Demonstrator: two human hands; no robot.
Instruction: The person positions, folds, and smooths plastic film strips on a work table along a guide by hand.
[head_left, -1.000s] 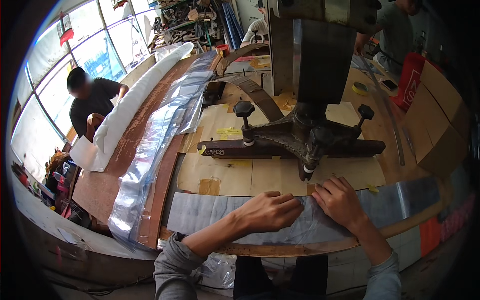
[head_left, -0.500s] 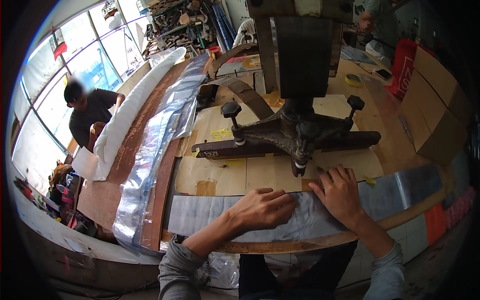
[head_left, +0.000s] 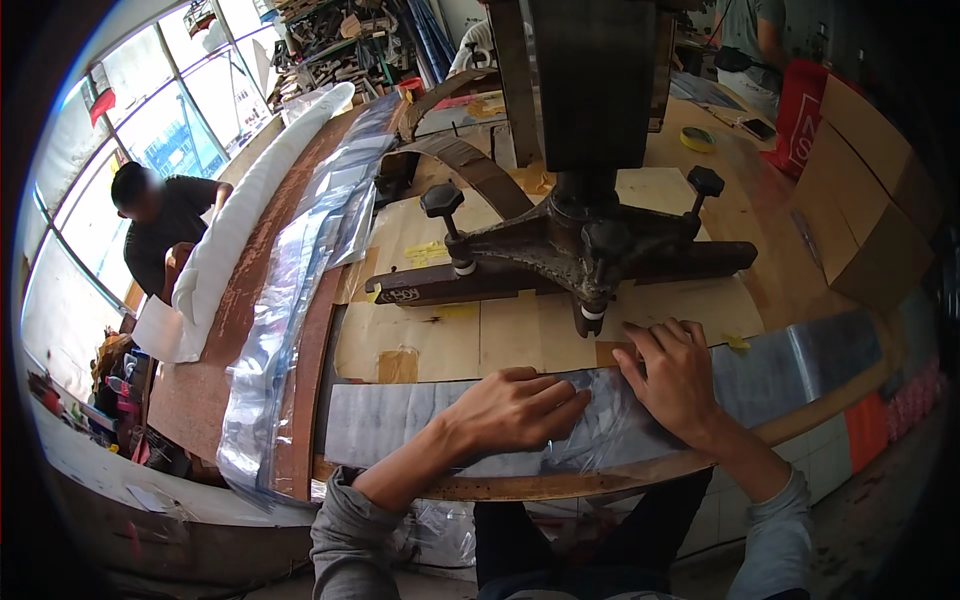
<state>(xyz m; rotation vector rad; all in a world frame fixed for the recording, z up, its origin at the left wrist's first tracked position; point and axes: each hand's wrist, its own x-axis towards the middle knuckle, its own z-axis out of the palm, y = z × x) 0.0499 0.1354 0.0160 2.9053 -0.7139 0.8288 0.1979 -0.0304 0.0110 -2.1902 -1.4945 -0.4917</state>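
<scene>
Along the front edge of the table runs a long grey sheet [head_left: 770, 375] under clear, creased film. Over its middle my left hand [head_left: 515, 408] rests with curled fingers; whatever they may pinch is hidden from view. A short way to the right, my right hand [head_left: 672, 375] lies on the sheet's far edge, thumb and index finger apart, the others loosely bent. Its fingertips reach the pale board [head_left: 430, 335] behind the sheet. Just beyond both hands stands a heavy dark metal press head [head_left: 590, 245], its bar crossing the board.
To the left lie clear plastic film [head_left: 290, 310] and a rolled white sheet [head_left: 250, 200], where a co-worker [head_left: 160, 225] leans in. A cardboard box [head_left: 860, 200], a red bag [head_left: 800, 115] and a tape roll [head_left: 697, 139] sit at the right. Another person [head_left: 750, 45] stands behind.
The view has shifted slightly. My hands stay almost in place, with the right fingers a little more spread. The co-worker at the left bends lower, and the person behind has turned.
</scene>
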